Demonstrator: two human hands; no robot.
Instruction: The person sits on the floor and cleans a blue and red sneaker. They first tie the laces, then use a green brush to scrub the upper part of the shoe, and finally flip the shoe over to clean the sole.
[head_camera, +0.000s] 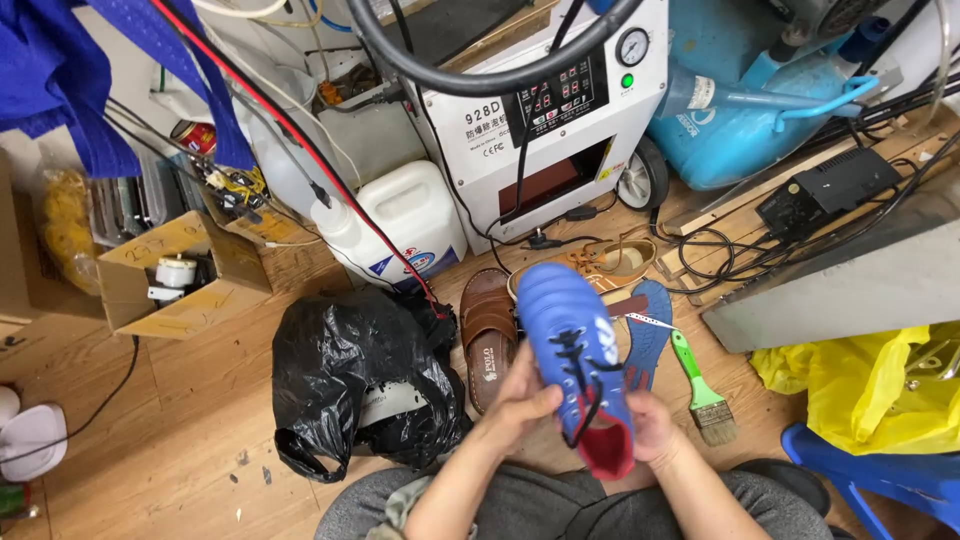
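Left hand (522, 398): grip closed on the blue shoe (578, 362), fingers curled over its left side near the black laces, thumb tucked toward the sole edge.
Right hand (652, 425): grip closed around the heel end of the same shoe, by the red lining of the opening; fingertips are hidden behind the shoe.
Blue shoe: held in the air between both hands above the person's lap, toe pointing away, upper facing the camera, laces loose.
Floor (190, 400): wooden boards, carrying everything below the shoe.
Brown sandal (487, 335): lies on the floor just left of the shoe, footbed up.
Blue insole (648, 335): flat on the floor just right of the shoe, partly covered by it.
Green-handled brush (700, 392): on the floor beside the insole, bristles toward the person.
Black plastic bag (360, 385): crumpled on the floor, near the left hand.
White machine (545, 110): stands beyond the sandal, well apart from the hands.
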